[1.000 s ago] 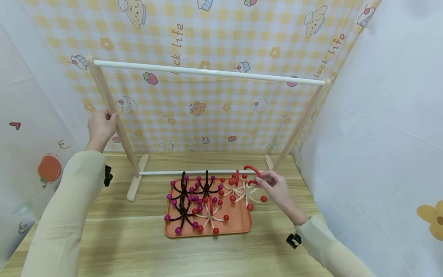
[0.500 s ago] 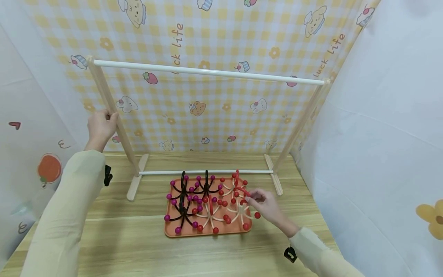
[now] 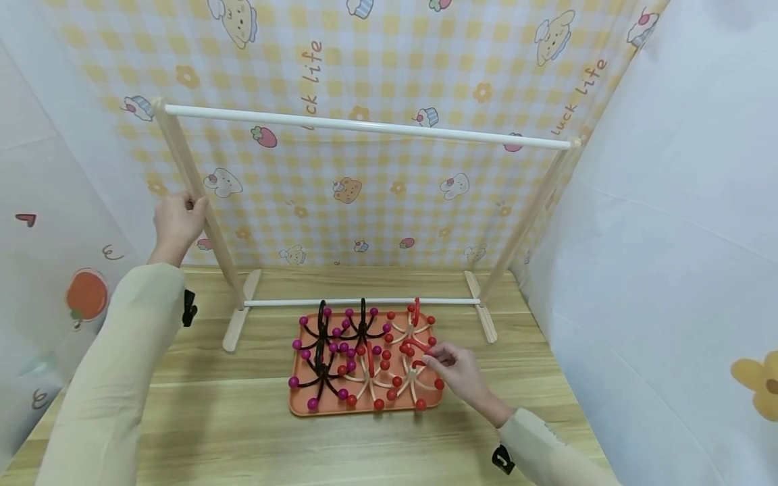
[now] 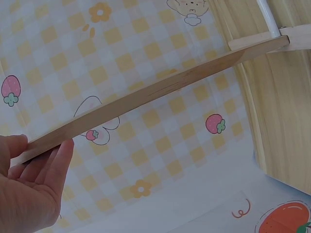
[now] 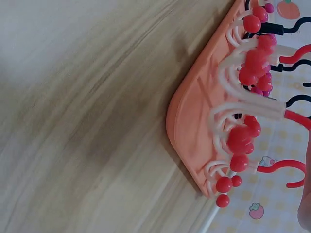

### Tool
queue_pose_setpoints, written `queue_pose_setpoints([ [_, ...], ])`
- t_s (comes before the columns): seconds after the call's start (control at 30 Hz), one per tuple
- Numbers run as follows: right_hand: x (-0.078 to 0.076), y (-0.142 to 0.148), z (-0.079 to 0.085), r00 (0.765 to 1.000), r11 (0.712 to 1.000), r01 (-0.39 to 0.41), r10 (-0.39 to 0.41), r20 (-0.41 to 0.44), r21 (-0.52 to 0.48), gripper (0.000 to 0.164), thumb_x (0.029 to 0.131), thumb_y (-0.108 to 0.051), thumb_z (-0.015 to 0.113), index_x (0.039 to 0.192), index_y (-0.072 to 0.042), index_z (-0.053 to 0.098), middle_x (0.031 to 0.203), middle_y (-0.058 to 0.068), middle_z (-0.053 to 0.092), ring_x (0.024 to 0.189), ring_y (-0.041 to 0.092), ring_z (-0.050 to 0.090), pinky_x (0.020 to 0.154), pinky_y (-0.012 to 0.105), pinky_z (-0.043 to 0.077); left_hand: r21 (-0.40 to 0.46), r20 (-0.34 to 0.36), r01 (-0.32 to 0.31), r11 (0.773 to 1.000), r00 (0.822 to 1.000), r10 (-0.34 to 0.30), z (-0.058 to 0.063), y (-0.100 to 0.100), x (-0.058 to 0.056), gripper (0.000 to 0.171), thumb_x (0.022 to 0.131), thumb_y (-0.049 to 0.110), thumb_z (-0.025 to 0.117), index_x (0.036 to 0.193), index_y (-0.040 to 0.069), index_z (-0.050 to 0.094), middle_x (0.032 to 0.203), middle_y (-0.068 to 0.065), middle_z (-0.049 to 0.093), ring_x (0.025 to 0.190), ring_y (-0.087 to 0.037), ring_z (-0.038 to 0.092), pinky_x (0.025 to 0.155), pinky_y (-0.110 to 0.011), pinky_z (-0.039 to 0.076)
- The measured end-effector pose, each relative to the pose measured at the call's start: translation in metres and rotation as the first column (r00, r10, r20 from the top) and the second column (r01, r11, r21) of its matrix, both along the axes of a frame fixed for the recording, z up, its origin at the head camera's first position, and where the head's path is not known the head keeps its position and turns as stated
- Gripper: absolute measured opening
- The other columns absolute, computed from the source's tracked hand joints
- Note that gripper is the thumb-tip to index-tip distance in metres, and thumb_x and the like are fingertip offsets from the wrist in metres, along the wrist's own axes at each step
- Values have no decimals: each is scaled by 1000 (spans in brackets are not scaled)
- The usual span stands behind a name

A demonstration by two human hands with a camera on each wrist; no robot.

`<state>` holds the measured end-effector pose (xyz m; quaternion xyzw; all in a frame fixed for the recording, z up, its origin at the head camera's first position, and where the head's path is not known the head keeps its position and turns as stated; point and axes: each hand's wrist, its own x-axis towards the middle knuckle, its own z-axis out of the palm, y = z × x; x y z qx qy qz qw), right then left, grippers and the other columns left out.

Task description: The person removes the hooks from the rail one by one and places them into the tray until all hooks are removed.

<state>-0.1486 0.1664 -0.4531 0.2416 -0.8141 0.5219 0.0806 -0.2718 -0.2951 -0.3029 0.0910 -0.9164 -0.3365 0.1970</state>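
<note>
My left hand [image 3: 176, 226] grips the left wooden post [image 3: 182, 148] of a rack; in the left wrist view its thumb and fingers [image 4: 62, 160] lie on either side of the post. With my right hand [image 3: 460, 371] I pinch the red hook of a white multi-arm hanger hook [image 3: 413, 379] with red ball tips. It stands over the right front of an orange tray [image 3: 298, 405]; whether it touches is unclear. Two similar white hanger hooks [image 3: 369, 385] sit on the tray. Three black hanger hooks [image 3: 323, 371] with purple balls fill its left side.
The rack's white top bar [image 3: 365, 126] spans high above the tray. Its lower bar [image 3: 286, 303] runs low behind the tray. The right post [image 3: 529, 216] stands on a wooden foot [image 3: 484, 324]. A checked cloth [image 3: 389, 223] hangs behind the wooden table [image 3: 243, 432].
My right hand has carried the white hanger hook leftward and toward the front, from the tray's right edge to above its right front part. My left hand has stayed on the post.
</note>
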Motion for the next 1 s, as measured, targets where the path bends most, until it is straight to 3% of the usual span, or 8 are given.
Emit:
queue_pose_setpoints([
  [0.13,1,-2,-1,1000,1000,5,-5,3,2,4,81,2,61,79,5,61,70,13,62,57,13,58,50,28,48,-3,12,-2,1000,1000,2,0,-2,1,42,94,28,31,94,-9,52,98,-31,53,83,-38,47,60,-40,36],
  [0.4,4,-9,-4,997,1000,18,-17,70,-15,4,82,2,60,83,6,59,73,13,62,61,31,59,53,33,49,3,38,3,1000,999,-3,1,-4,2,45,94,28,30,101,-10,51,102,-31,51,88,-39,46,63,-39,36],
  [0.53,4,-11,-5,997,999,22,-19,71,-39,5,83,3,58,84,8,59,73,11,62,62,32,59,53,38,49,-7,35,-4,1000,999,5,1,-5,2,43,94,28,31,97,-9,52,97,-30,53,73,-32,47,53,-33,36],
  [0.63,4,-11,-4,996,998,26,-22,87,-49,7,83,2,57,85,9,59,74,10,62,64,35,59,53,34,49,-17,30,-10,1000,1000,10,1,-5,2,41,94,27,32,94,-8,53,95,-29,54,67,-28,46,49,-29,36],
  [0.77,1,-11,-4,994,998,35,-29,105,-55,8,84,2,57,86,10,59,73,8,62,63,29,60,52,27,48,-14,31,-9,1000,999,10,2,-6,2,42,94,28,32,95,-9,53,96,-30,54,73,-31,47,50,-30,36],
  [1.0,-12,-5,5,994,992,103,-100,45,-71,5,82,5,58,85,8,60,72,11,62,60,10,58,51,30,49,-5,36,-4,1000,999,5,1,-6,3,43,94,28,30,97,-9,52,99,-31,53,80,-36,47,56,-36,35],
])
